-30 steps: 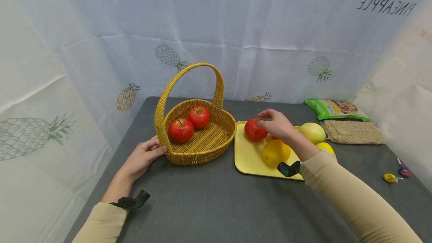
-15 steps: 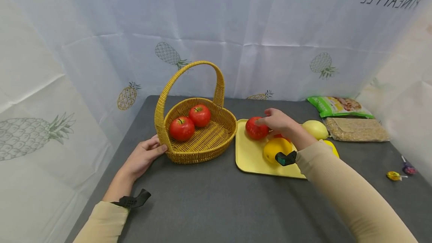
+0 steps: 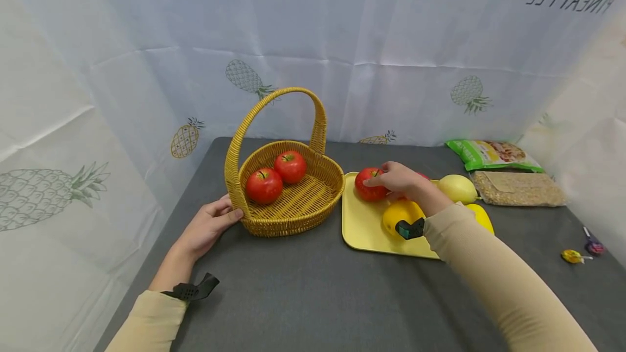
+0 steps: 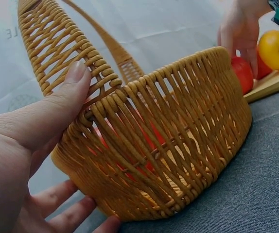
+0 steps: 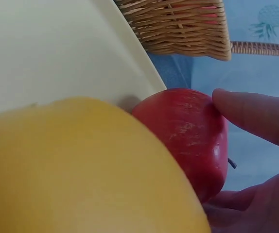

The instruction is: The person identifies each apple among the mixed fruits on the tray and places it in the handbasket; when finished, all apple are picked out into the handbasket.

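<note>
On the left of the table stands a golden wicker basket [image 3: 288, 227] with a tall arched handle. Two red apples [image 3: 264, 186] lie inside it. My left hand [image 3: 209, 227] holds the basket where the handle meets the rim, its thumb [image 4: 76, 80] on the weave and its fingers against the outer side. On a yellow tray [image 3: 359, 232], my right hand [image 3: 403, 181] grips another red apple [image 3: 368, 183]. In the right wrist view the thumb presses one side of this apple [image 5: 185, 136], with the other fingers partly hidden behind it.
An orange-yellow round fruit [image 3: 401, 216] sits just in front of my right hand. A pale pear [image 3: 457, 188] and a yellow fruit [image 3: 481, 217] lie farther right. Beyond are a green bag [image 3: 494, 155], a grain pack [image 3: 518, 189] and two lollipops [image 3: 571, 256].
My right hand has lowered over the tray's apple and its thumb and fingers have come round it. The left hand has stayed on the basket. The view has shifted slightly.
</note>
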A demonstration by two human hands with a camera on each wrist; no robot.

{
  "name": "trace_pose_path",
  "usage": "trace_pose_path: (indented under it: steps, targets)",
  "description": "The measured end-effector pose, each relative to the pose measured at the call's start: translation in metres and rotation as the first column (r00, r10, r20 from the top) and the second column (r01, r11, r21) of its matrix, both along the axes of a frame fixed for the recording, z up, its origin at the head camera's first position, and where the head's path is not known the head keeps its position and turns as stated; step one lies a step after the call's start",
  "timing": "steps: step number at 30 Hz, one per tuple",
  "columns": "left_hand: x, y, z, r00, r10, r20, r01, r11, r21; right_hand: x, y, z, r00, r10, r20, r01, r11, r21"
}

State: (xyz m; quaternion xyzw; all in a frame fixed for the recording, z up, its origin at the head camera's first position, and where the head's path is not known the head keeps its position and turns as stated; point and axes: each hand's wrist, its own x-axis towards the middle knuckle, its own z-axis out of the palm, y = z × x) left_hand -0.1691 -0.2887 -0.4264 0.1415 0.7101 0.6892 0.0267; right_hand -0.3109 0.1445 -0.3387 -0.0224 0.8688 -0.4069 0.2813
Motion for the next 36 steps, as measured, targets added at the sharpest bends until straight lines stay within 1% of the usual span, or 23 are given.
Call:
trace_pose_path:
  steps: [7,11,15,20,25,29,36]
  targets:
    - [0.0,-0.001,-0.001,1.0,-0.006,-0.005,0.006,1.0,-0.01,-0.002,-0.002,-0.003,0.997,0.05,-0.054,-0.047,0.997,0.067]
    - [0.0,-0.001,-0.003,1.0,-0.003,-0.008,0.002,1.0,-0.016,-0.002,-0.001,-0.005,0.995,0.056,-0.082,-0.048,0.993,0.106]
    - [-0.001,0.0,-0.003,1.0,-0.013,-0.013,0.013,1.0,-0.011,-0.002,-0.001,-0.007,0.994,0.05,-0.101,-0.038,0.992,0.117]
    - [-0.001,0.0,-0.003,1.0,-0.012,-0.001,0.012,1.0,0.0,-0.001,-0.003,-0.01,0.993,0.041,-0.107,-0.035,0.997,0.063]
    - [0.002,-0.001,-0.003,1.0,-0.007,0.004,0.007,1.0,0.006,0.0,-0.006,-0.009,0.997,-0.001,-0.078,-0.001,1.0,-0.03]
    - [0.002,0.0,-0.003,1.0,-0.007,-0.001,0.007,1.0,0.003,0.001,-0.007,-0.005,0.996,-0.037,-0.076,0.029,0.995,-0.097]
    - [0.001,0.0,-0.001,1.0,0.009,0.0,-0.009,1.0,-0.012,0.006,-0.01,0.002,0.995,-0.053,-0.079,0.039,0.985,-0.168]
